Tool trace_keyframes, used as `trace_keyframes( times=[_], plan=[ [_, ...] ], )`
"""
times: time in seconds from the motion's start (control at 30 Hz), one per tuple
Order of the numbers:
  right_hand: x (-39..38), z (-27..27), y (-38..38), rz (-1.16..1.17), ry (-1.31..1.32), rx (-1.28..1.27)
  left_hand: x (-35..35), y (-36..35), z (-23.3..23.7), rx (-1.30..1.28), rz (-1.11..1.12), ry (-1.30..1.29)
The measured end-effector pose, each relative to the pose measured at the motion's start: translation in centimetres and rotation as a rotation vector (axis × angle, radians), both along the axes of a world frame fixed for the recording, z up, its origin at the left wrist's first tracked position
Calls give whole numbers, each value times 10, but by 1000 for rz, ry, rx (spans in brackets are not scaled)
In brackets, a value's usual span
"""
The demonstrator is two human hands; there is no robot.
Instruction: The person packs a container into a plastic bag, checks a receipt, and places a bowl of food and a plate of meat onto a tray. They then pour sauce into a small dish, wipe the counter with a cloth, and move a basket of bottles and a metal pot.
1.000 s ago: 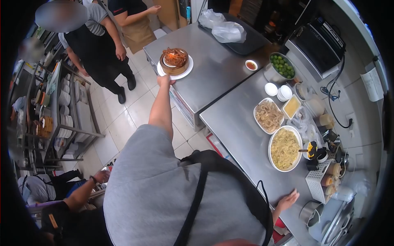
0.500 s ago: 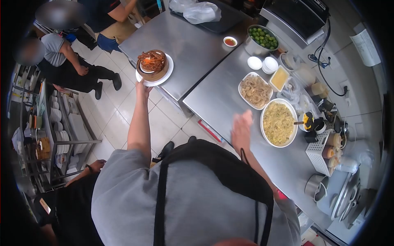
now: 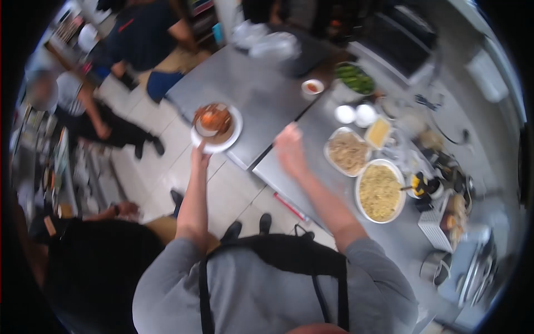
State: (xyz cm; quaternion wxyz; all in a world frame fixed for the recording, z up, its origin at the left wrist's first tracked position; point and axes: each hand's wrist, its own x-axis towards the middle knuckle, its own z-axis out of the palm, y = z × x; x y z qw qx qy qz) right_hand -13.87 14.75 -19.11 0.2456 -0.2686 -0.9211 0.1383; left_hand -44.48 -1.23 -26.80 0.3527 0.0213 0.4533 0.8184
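My left hand (image 3: pixel 201 155) grips the near rim of a white plate (image 3: pixel 238 133) and holds it at the corner of the steel table. On the plate sits a steamer basket (image 3: pixel 223 137) with a heap of reddish-brown food (image 3: pixel 213 118), orange on top. My right hand (image 3: pixel 290 146), blurred by motion, is over the seam between the two steel tables. Its fingers look bent, but whether they hold anything cannot be made out. Beyond it stands a small white bowl of red sauce (image 3: pixel 312 87).
To the right are a dish of pale strips (image 3: pixel 347 151), a large bowl of yellow mash (image 3: pixel 380 190), a pot of green fruit (image 3: pixel 355 78) and white lids (image 3: pixel 365 114). Plastic bags (image 3: pixel 273 45) lie at the back. Co-workers stand left; one person in black (image 3: pixel 103 273) is close beside me.
My right hand has swung forward and left, from beside the mash bowl to the table seam. The plate stays in my left hand. My view has shifted, and the nearby person has come closer.
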Motion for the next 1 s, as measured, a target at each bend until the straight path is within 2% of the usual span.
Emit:
trace_keyframes(
  times=[0.03,0.07,0.1,0.17,0.23,0.3,0.33,0.4,0.43,0.5,0.57,0.6,0.67,0.7,0.77,0.87,1.0],
  plan=[
    [1,-23,-16,56,369,292,-3,-2,-5,-45,-31,-52],
    [19,-17,-45,-5,-255,653,-4,-3,-14,-14,-48,-38],
    [30,-9,-70,-14,-428,593,1,-4,-8,-10,-77,-32],
    [75,5,-89,290,-64,372,23,-6,12,14,-121,-13],
    [114,0,-105,467,169,113,34,-6,28,-30,-159,0],
    [152,-49,-112,534,120,-48,57,-7,56,-87,-220,72],
    [165,-37,-114,527,122,-38,68,-7,68,-79,-227,77],
    [184,-11,-122,171,379,-1093,91,-8,91,-96,-368,58],
    [184,-3,-118,171,380,-1093,110,-8,105,-59,-412,68],
    [176,18,-95,47,947,-1603,140,-9,116,-44,-527,52],
    [160,73,-91,245,1283,-1924,171,-10,119,20,-656,5],
    [152,75,-84,255,1281,-1927,189,-10,122,43,-712,-18],
    [136,62,-70,56,1541,-1910,224,-10,134,63,-820,-64],
    [126,36,-63,54,1472,-1880,239,-9,137,74,-850,-83],
    [116,34,-79,41,1541,-1888,259,-6,131,78,-881,-116],
    [119,53,-110,49,1656,-1928,272,-6,146,61,-888,-138],
    [158,72,-129,56,1714,-1918,265,-5,136,31,-898,-110]
  ],
)
